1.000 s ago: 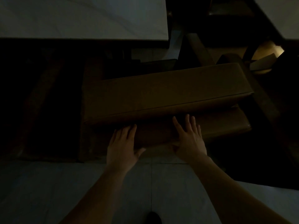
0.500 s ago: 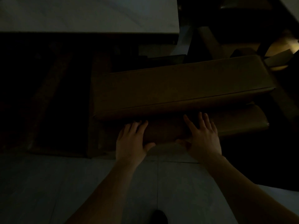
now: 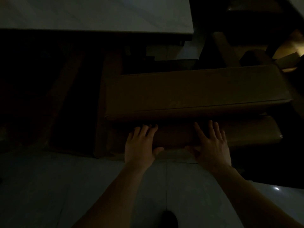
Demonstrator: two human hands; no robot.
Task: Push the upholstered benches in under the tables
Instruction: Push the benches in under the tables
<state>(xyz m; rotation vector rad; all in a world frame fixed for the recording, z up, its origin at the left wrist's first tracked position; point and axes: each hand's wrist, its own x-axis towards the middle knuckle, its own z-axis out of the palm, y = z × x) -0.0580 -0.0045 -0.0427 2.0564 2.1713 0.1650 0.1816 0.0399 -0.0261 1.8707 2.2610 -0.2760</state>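
Pressing both flat hands, left (image 3: 139, 143) and right (image 3: 212, 145), apart on my bench (image 3: 189, 96); next: shove toward twelve o'clock under table (image 3: 98, 14).

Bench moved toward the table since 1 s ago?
No, not visibly. The gap between the upholstered bench and the table edge looks unchanged; only the camera view shifted.

Light: very dim, warm glow at upper right
Shadows: deep black at left
Focus: soft, grainy
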